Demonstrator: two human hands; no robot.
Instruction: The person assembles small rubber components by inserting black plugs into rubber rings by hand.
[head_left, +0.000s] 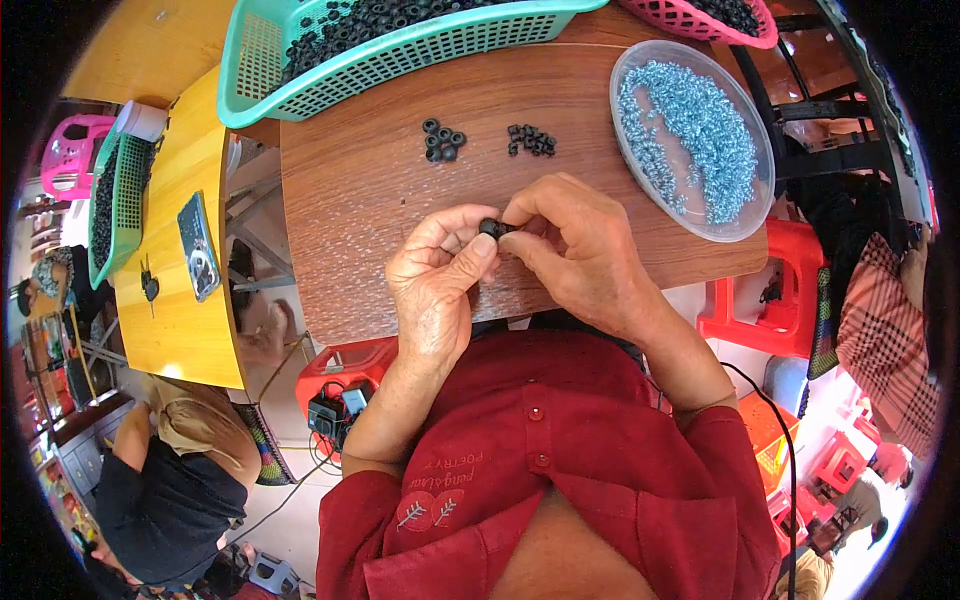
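Both hands meet over the worktop's (pixel 360 200) near edge, the left hand (pixel 437 275) and right hand (pixel 575 250) pinching one small black ring (pixel 490 228) between fingertips. It looks light, rubbery and easily dropped; best held by its rim.

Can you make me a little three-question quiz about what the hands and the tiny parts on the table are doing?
1. True or false: both hands pinch one small black part together.
2. What colour are the screws in the clear oval tray? A red, B silvery blue, C yellow.
3. How many little piles of black parts lie on the brown table beyond the hands?

Key:
1. True: left hand and right hand meet on it.
2. B, the screws.
3. Two: ring pile and smaller-piece pile.
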